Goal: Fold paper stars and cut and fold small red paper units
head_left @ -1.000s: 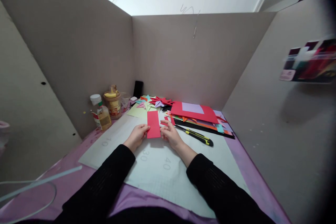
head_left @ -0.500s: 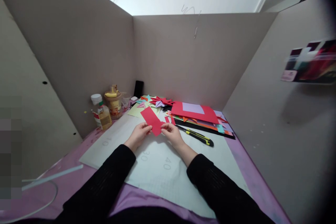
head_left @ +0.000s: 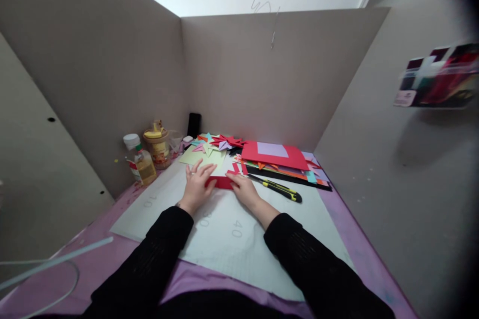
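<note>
A strip of red paper [head_left: 223,182] lies level at the white mat, between my two hands. My left hand [head_left: 196,187] is open at the strip's left end, its fingers spread and its thumb touching the near edge. At the right end, my right hand [head_left: 244,189] has its fingers over the paper and its thumb at the near edge, pinching it. Small red paper pieces [head_left: 239,168] lie just beyond my right hand. A black-and-yellow utility knife [head_left: 280,190] rests on the white mat [head_left: 224,259] to the right.
A stack of coloured paper with a red sheet [head_left: 275,159] on top is at the back right. Folded paper stars [head_left: 224,142] sit at the back. On the left stand a bottle [head_left: 142,164], a brown tub [head_left: 160,150] and a black phone [head_left: 194,124]. Grey panels enclose the table.
The red paper has gone from tilted and raised to lying level, showing as a narrower strip. My left fingers have spread apart. The view has shifted slightly.
</note>
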Motion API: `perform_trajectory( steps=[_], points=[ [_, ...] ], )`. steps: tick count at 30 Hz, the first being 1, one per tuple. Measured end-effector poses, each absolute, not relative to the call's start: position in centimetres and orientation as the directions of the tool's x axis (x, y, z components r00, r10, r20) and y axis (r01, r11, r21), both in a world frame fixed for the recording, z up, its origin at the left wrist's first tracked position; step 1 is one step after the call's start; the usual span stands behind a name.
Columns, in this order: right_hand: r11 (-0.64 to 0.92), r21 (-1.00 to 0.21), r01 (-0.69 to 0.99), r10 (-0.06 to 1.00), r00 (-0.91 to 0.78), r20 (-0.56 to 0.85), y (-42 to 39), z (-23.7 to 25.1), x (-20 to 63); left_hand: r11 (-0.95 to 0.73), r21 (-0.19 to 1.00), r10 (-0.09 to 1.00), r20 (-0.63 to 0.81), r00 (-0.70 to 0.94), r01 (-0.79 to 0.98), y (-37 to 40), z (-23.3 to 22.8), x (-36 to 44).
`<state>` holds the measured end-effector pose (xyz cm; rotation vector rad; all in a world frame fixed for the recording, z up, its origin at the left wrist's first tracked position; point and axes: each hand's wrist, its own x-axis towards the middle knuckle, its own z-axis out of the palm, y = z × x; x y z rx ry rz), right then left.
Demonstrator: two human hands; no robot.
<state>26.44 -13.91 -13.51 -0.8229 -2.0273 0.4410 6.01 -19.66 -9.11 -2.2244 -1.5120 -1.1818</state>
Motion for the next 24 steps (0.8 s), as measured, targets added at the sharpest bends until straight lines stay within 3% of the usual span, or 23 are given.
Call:
perform_trajectory(
  steps=[2, 6, 17, 22, 24],
  points=[
    [0.72, -0.562, 0.407, 0.693, -0.418, 0.587, -13.7, -13.9, 26.4, -0.47, 0.174, 0.703, 0.667, 0.248, 0.866, -19.6, -9.4, 6.8],
    [0.718, -0.546, 0.433, 0.696, -0.426, 0.577, -13.5, -14.0, 26.4, -0.457, 0.151, 0.733, 0.622, 0.275, 0.877, -18.8, -10.1, 7.3],
    [0.722, -0.547, 0.423, 0.691, -0.436, 0.576, -13.9, -13.8, 26.4, -0.357, 0.345, 0.834, 0.537, 0.13, 0.868, -18.4, -9.6, 8.5],
    [0.689, -0.402, 0.603, 0.666, -0.309, 0.679, -15.6, -12.2, 26.0, -0.352, 0.369, 0.844, 0.523, 0.121, 0.86, -18.4, -9.2, 8.7],
    [0.687, -0.324, 0.651, 0.653, -0.356, 0.669, -16.1, -11.8, 25.9, -0.354, 0.369, 0.843, 0.524, 0.122, 0.86, -18.4, -9.1, 8.6]
  ],
)
